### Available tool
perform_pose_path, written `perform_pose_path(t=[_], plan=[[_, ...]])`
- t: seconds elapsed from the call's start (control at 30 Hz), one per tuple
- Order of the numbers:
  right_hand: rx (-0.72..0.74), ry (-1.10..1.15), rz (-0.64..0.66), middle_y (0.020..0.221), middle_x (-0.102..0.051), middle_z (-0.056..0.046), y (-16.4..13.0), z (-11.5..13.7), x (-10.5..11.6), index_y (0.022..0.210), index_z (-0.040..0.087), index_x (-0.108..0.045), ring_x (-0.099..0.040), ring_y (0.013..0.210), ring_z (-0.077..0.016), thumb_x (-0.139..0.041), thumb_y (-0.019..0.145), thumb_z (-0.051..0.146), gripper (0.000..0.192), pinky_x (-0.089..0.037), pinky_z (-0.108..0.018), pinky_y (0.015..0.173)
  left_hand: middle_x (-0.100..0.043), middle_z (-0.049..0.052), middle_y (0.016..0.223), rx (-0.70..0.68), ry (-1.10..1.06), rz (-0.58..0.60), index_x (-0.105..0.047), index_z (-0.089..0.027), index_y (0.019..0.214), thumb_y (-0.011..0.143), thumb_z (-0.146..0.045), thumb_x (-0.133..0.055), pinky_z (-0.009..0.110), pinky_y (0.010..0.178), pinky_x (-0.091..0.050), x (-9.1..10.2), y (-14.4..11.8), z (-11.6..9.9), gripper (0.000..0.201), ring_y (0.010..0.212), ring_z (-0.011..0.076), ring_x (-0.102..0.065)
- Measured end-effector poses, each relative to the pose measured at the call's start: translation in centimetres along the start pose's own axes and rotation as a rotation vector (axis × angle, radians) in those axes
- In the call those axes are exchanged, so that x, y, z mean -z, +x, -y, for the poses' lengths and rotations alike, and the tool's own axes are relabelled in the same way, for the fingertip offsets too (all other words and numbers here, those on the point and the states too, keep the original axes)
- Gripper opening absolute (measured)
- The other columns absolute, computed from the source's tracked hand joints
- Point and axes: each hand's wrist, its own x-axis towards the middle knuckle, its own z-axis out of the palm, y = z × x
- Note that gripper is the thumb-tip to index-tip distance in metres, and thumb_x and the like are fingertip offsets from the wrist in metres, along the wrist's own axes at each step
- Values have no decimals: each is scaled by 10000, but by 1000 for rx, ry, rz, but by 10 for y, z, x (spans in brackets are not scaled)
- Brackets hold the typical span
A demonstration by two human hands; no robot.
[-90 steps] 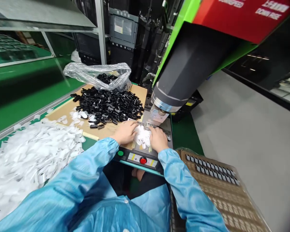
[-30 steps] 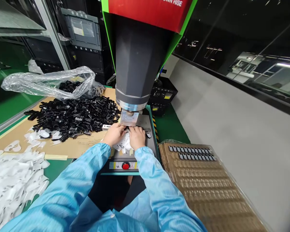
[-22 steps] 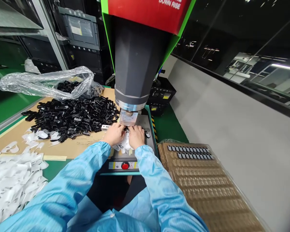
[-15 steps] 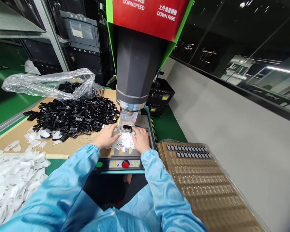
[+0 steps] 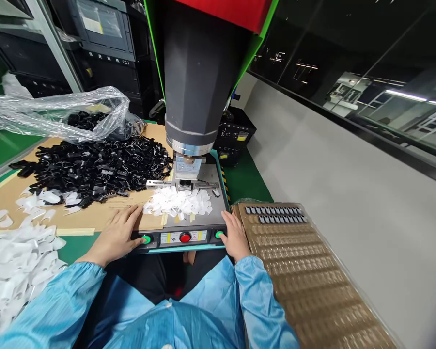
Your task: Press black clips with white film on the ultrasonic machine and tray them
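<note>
A press machine with a dark cylindrical head (image 5: 192, 77) stands over a metal fixture (image 5: 184, 184) on its grey base plate. Small white parts (image 5: 178, 202) lie in a heap on the plate in front of the fixture. My left hand (image 5: 116, 233) rests flat at the panel's left end, its thumb on the left green button (image 5: 146, 239). At the panel's right end my right hand (image 5: 234, 235) has its thumb on the right green button (image 5: 220, 234). A red button (image 5: 184, 237) sits between them. Neither hand holds anything.
A pile of black plastic clips (image 5: 90, 167) lies on brown cardboard to the left, with a clear plastic bag (image 5: 58, 114) behind it. White scraps (image 5: 10, 261) cover the near left. A brown tray (image 5: 298, 271) with rows of small parts sits to the right.
Both hands have drawn back from the fixture and the white parts to the front panel, one thumb on each green button. The white heap lies uncovered.
</note>
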Motion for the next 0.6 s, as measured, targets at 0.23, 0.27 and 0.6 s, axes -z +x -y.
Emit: perform_pose_path(t=[0.23, 0.27, 0.6], plan=[[-44, -68, -18, 1730, -431, -58, 3, -5, -3, 1734, 344, -301, -330, 1636, -341, -704, 907, 222, 929, -364, -569, 1307, -427, 197, 1702, 1, -16, -10, -357, -181, 1686, 847, -571, -725, 604, 1341, -237, -3, -1, 3, 996, 1579, 421, -387], [-41, -64, -21, 1734, -423, -67, 3, -4, -5, 1734, 332, -305, -319, 1641, -340, -701, 917, 244, 912, -360, -569, 1310, -425, 201, 1703, 2, -13, -7, -357, -177, 1686, 843, -578, -729, 602, 1343, -233, -3, -1, 4, 1005, 1584, 421, -380], [-36, -104, 88, 1809, -230, -160, 44, 47, -17, 1765, 129, -173, -116, 1709, -348, -546, 1047, 450, 870, -127, -605, 1381, -396, 290, 1697, 138, -67, -34, -302, -19, 1685, 908, -824, -538, 619, 1331, -240, -13, 25, -28, 1143, 1607, 456, -334]])
